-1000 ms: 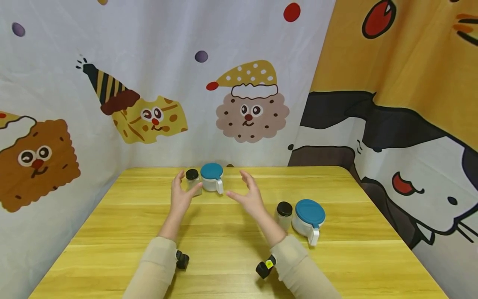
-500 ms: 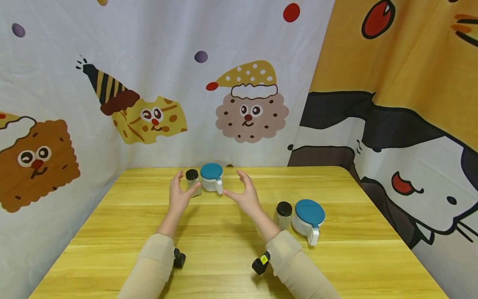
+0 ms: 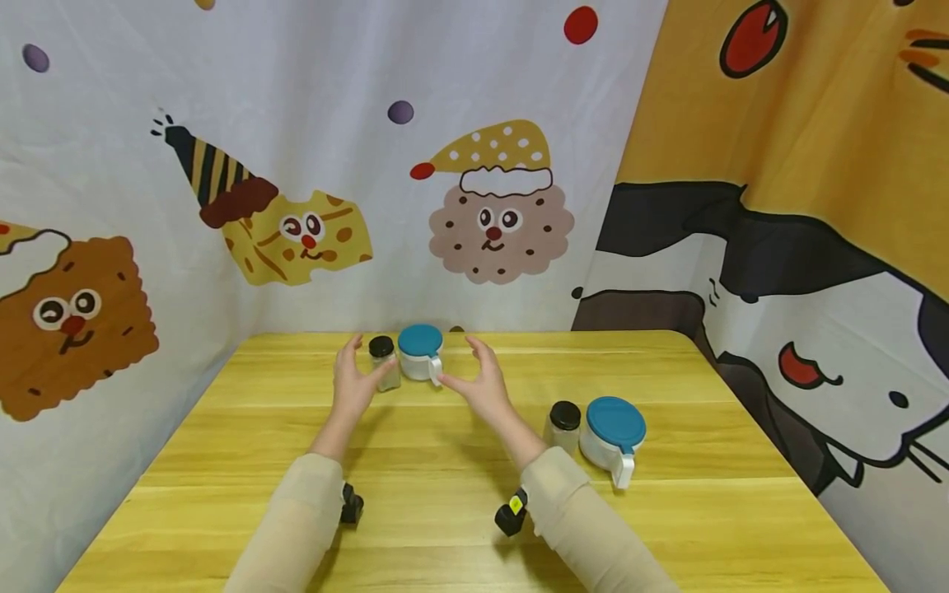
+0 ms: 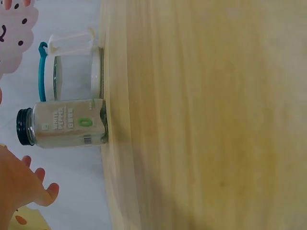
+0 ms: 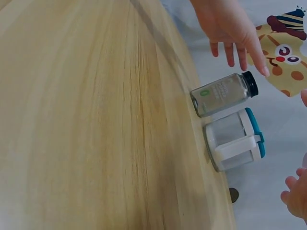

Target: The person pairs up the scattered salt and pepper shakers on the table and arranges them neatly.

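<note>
Our right hand (image 3: 486, 394) has just edged left, bringing its thumb nearer the clear round pot with blue lid and white handle (image 3: 417, 355); squarish glass jar with black cap (image 5: 220, 96) is beside our left hand's (image 3: 354, 387) fingers, all fingers relaxed and empty, so nothing's lifted yet

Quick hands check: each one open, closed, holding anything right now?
Left hand: open, holding nothing, beside the far black-capped pepper jar.
Right hand: open, holding nothing, near the far blue-lidded glass jar.
</note>
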Motion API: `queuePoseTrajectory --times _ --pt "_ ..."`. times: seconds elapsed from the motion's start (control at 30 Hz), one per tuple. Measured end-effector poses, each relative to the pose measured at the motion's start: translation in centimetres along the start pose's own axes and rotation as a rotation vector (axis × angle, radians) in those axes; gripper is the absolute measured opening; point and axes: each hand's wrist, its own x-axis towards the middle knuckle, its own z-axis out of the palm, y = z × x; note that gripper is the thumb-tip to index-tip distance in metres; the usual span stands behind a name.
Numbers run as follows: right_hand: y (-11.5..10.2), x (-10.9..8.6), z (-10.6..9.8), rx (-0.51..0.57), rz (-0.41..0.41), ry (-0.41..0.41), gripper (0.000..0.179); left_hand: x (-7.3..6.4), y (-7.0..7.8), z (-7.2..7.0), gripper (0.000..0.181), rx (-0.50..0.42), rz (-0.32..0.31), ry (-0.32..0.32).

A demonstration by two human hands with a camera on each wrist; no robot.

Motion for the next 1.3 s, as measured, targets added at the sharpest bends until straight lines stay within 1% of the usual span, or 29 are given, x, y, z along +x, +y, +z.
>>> queuePoseTrajectory --times 0.13,0.3,0.43,0.6,0.87,1.1,1.3 --pt "0.1 0.4 0.4 -0.003 -0.001 -0.003 0.079 0.2 0.2 0.1 0.079 0.017 0.000 -0.016" --pt "0.2 0.7 0.7 -0.025 0.006 -0.011 0.079 0.5 0.4 0.3 0.077 0.059 -0.009 -0.024" --pt "0.2 1.0 0.9 -0.046 0.012 -0.011 0.080 0.8 0.4 0.4 0.076 0.064 -0.014 -0.028" --pt "0.2 1.5 1.3 -0.056 0.022 -0.013 0.081 1.2 0.4 0.5 0.076 0.038 -0.026 -0.033" --pt "0.1 2.2 1.7 -0.052 0.044 -0.024 0.083 2.0 0.4 0.4 0.074 0.001 -0.033 -0.010" --pt "0.7 2.7 2.2 -0.044 0.062 -0.026 0.083 2.4 0.0 0.5 0.070 -0.091 -0.031 0.020" --pt "1.0 2.9 2.5 -0.045 0.060 -0.016 0.081 2.7 -0.3 0.4 0.068 -0.101 -0.057 0.020"
